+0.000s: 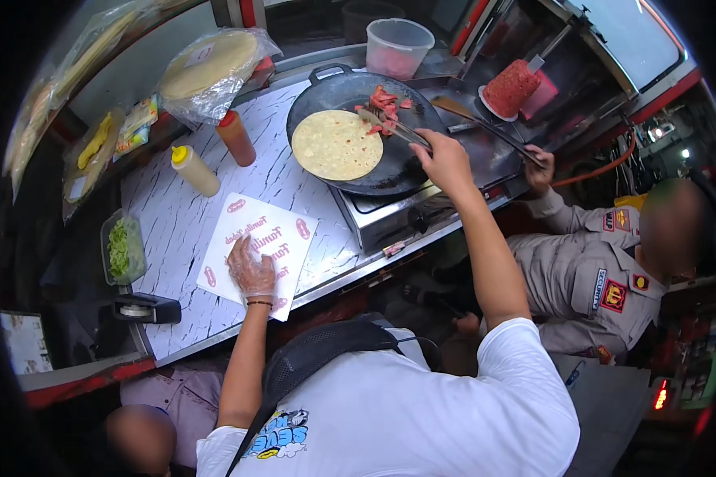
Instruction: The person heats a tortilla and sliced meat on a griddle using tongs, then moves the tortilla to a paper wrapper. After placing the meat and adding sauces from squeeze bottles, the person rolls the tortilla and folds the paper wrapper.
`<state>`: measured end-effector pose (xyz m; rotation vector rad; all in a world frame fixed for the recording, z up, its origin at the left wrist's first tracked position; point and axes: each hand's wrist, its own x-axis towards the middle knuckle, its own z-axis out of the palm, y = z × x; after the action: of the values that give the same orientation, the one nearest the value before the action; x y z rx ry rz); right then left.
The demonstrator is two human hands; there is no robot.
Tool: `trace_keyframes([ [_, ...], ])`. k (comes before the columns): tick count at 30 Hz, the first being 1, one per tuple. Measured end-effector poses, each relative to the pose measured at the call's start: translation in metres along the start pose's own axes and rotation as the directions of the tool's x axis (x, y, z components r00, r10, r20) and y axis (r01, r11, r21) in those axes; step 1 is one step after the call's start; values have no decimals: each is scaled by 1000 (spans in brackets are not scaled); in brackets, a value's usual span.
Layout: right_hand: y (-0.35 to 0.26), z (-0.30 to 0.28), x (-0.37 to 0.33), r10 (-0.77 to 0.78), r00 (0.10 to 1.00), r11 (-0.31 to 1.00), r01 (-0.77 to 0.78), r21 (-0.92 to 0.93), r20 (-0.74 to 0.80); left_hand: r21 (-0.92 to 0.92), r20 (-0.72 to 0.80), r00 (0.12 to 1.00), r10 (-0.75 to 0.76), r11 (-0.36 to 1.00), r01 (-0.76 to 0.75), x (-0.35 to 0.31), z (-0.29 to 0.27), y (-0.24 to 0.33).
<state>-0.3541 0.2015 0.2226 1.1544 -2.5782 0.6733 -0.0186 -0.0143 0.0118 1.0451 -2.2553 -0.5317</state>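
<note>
Right hand [445,161] is clamped around metal tongs [396,127] nipping the small, soft, greasy-looking meat pieces [384,102] at 1 o'clock in the black pan [410,171], so I'd pinch them lightly mid-piece, while the gloved left hand [251,269] rests flat and open on the printed paper wrap [294,238].

shirt: white, short-sleeved | left hand [250,269]: clear glove (bracelet at wrist)

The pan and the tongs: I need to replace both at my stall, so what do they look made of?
The pan looks like dark, matte metal, perhaps cast iron or seasoned steel: black, dull surface with loop handles. The tongs in the right hand look like bare, shiny metal, probably stainless steel, going by their silvery glint. The left hand, in a thin clear plastic glove, rests on the printed paper sheet.
</note>
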Motion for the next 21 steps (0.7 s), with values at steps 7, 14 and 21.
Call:
trace_keyframes([
  [7, 29, -29, -30, -24, 999, 988, 27, 149, -24, -19, -26, 1000, -9, 1000, 8, -1, 3, -3],
  [14, 43, -18, 6, -7, 992, 980, 31, 196, -123, 64, -36, 999, 22, 998, -20, 0, 3, -4],
  [21, 59, -50, 3, -41, 996, 979, 55, 198, -75, 149, -51, 998, 36, 988, -28, 2, -1, 0],
])
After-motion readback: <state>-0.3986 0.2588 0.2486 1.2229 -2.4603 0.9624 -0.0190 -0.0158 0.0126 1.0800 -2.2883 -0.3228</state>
